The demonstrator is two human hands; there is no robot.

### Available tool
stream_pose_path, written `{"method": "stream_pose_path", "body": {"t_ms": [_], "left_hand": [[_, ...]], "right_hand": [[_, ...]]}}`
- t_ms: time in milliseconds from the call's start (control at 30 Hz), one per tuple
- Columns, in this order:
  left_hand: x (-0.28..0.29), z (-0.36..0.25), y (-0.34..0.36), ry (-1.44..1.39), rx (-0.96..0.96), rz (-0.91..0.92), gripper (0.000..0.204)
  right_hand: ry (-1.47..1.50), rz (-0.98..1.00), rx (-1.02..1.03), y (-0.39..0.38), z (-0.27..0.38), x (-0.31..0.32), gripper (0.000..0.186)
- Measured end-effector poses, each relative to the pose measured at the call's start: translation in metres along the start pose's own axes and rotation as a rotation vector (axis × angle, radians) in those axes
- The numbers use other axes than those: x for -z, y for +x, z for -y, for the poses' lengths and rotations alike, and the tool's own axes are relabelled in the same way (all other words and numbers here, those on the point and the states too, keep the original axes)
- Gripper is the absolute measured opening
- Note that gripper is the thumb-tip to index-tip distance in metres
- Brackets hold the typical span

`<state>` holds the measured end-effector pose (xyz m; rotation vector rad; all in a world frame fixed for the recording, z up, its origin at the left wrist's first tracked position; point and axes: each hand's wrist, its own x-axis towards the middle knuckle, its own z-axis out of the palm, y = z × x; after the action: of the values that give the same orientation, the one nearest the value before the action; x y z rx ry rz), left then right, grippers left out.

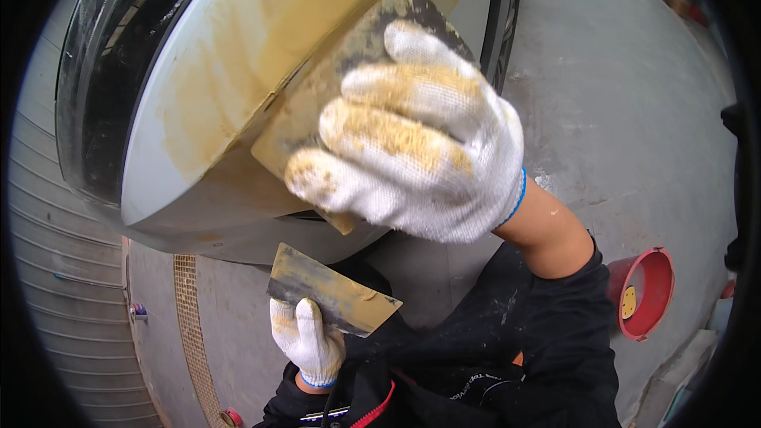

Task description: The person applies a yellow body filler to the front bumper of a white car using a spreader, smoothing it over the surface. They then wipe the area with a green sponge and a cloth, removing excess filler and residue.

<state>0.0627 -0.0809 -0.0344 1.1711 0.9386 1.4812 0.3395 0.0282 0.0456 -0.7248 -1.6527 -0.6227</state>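
Note:
My right hand point(424, 147), in a white knit glove caked with yellow putty, grips a flat, putty-smeared metal spreader point(404, 8), its fingers spread across it. The spreader lies at the seam of a light vehicle body panel point(147, 158) coated in patchy yellow filler; whether it touches the surface I cannot tell. Lower down, my left hand point(309, 341), also gloved, holds a second flat spreader point(333, 289) with dark and yellow putty on its face.
A dark glass panel point(103, 87) sits left of the body. A red bucket point(662, 293) with a yellow disc stands right on the grey floor point(602, 95). A grating strip point(186, 301) runs lower left beside a corrugated shutter point(63, 285). Small objects lie along the right edge.

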Motion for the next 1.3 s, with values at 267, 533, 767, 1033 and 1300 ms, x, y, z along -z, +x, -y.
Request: {"method": "stream_pose_path", "body": {"t_ms": [267,533,767,1033,1300], "left_hand": [[-0.001,0.000,-0.002,0.015,0.026,-0.062,0.047],[-0.012,-0.014,-0.006,-0.040,0.071,-0.065,0.049],[-0.018,-0.019,-0.004,-0.048,0.035,-0.071,0.049],[-0.025,-0.018,-0.007,-0.049,0.010,-0.115,0.049],[-0.025,-0.017,-0.007,-0.002,-0.003,-0.117,0.048]], "right_hand": [[0.067,0.136,0.032,-0.047,0.015,-0.012,0.037],[-0.072,0.326,0.108,-0.037,-0.034,0.047,0.041],[-0.110,0.148,0.233,0.012,-0.045,0.029,0.041],[0.003,-0.015,0.180,0.028,-0.046,-0.004,0.037],[0.132,-0.025,0.229,0.014,-0.027,-0.010,0.033]]}}
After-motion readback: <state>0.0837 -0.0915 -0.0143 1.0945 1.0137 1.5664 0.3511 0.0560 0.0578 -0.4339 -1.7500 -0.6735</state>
